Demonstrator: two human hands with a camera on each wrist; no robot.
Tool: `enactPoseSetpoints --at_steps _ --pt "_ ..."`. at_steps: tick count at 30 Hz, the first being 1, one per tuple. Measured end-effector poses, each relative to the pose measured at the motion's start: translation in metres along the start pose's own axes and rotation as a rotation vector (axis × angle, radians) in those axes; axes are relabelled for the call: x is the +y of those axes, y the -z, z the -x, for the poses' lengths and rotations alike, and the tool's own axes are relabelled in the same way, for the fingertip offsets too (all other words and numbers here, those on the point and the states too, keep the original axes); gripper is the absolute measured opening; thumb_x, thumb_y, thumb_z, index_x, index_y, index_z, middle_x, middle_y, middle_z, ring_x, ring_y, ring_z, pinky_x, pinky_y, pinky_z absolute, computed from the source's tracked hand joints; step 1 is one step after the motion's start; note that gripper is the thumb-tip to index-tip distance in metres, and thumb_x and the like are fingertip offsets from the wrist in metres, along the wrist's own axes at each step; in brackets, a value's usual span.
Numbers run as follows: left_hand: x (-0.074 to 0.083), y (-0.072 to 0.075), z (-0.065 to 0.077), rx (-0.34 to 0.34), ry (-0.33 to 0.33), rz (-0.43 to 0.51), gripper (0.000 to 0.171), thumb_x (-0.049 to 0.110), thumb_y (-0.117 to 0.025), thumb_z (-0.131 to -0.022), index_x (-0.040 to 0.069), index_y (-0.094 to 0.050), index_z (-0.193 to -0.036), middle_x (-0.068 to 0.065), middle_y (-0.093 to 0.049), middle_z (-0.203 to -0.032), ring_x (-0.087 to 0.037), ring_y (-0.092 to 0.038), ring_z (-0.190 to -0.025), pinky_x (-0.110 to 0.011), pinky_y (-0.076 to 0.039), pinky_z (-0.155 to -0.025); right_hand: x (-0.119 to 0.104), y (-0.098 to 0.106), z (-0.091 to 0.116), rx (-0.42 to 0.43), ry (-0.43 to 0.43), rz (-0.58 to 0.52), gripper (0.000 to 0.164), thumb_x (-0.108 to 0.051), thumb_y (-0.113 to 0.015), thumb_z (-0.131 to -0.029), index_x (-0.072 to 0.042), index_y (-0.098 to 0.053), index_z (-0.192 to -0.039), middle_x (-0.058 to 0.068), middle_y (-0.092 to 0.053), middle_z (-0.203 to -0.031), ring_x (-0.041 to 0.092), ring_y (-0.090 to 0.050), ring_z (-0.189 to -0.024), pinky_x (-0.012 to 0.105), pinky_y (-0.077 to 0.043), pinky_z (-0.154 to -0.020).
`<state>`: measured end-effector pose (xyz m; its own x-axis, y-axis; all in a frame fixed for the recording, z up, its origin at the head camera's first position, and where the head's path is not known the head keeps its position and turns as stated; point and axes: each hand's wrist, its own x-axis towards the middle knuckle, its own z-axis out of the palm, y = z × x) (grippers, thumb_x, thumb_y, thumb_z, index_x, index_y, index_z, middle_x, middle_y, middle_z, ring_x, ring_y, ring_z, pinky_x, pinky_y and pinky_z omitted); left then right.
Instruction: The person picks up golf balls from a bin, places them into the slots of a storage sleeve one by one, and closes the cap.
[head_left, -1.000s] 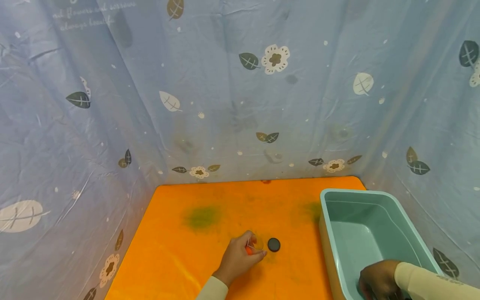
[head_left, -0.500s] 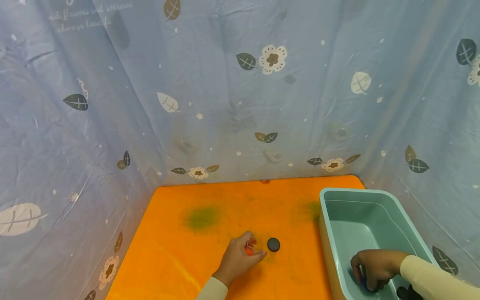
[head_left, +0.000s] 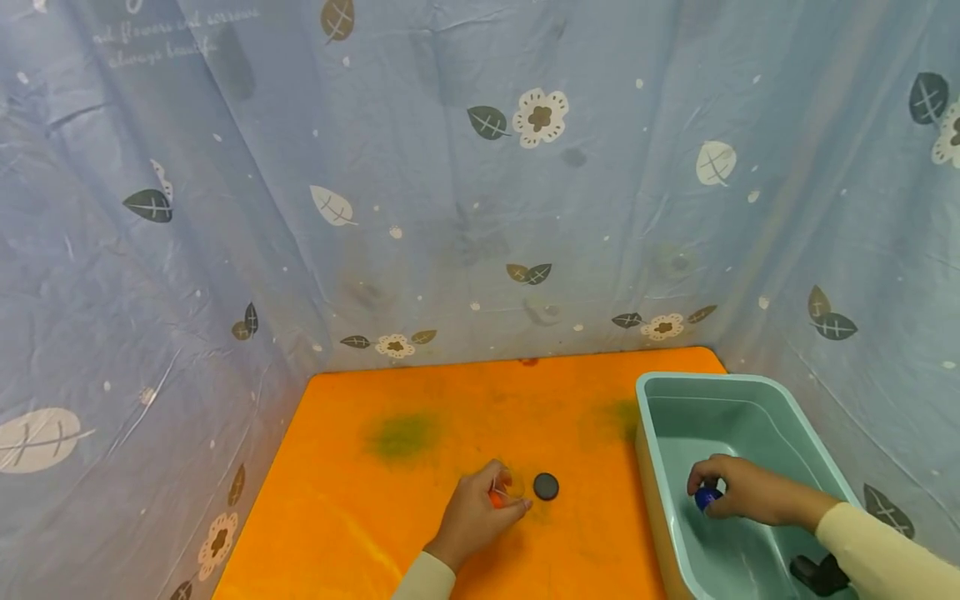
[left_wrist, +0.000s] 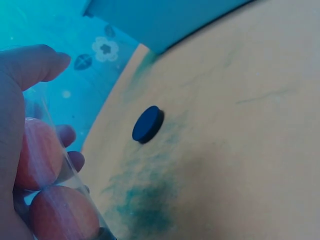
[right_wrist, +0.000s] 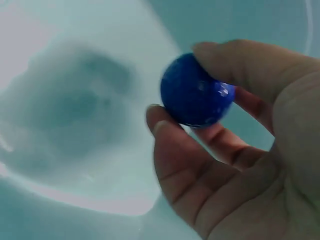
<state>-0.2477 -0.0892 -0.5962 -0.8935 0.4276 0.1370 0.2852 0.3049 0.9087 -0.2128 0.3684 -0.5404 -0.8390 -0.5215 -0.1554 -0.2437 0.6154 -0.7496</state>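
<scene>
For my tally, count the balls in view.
3: one orange ball and another orange ball in the clear container held by the left hand; one blue ball in the right hand. More could be hidden.

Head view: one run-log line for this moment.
left hand: holds clear container, orange balls inside | right hand: pinches blue ball over bin floor | black disc: on table

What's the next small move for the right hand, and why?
Probably lift the blue ball out of the green bin toward the clear container: the right hand already pinches it, while the left hand holds that container, with two orange balls inside. It looks uncapped; a black disc, perhaps its lid, lies beside it.
</scene>
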Motion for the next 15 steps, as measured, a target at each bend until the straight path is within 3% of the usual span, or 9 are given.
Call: enactPoseSetpoints --at_steps 6,15 --pt "0.003 0.001 0.000 0.003 -0.003 -0.006 0.029 0.027 -0.090 -0.095 0.015 -0.066 -0.106 0.001 -0.079 -0.099 -0.009 -0.078 -0.083 -0.027 -0.060 -0.068 -0.001 0.005 -0.001 0.141 0.033 -0.079 0.019 0.000 -0.076 -0.100 0.004 -0.067 -0.116 0.010 -0.060 -0.105 0.012 -0.058 -0.080 0.031 -0.054 -0.066" --pt "0.002 0.003 0.000 0.001 -0.025 -0.021 0.028 0.027 -0.089 -0.096 0.016 -0.066 -0.106 0.006 -0.078 -0.095 -0.009 -0.078 -0.082 -0.028 -0.061 -0.067 -0.014 0.005 -0.004 0.445 -0.067 0.040 0.026 -0.007 -0.080 -0.100 0.000 -0.070 -0.123 0.013 -0.067 -0.115 0.013 -0.057 -0.073 0.031 -0.052 -0.062"
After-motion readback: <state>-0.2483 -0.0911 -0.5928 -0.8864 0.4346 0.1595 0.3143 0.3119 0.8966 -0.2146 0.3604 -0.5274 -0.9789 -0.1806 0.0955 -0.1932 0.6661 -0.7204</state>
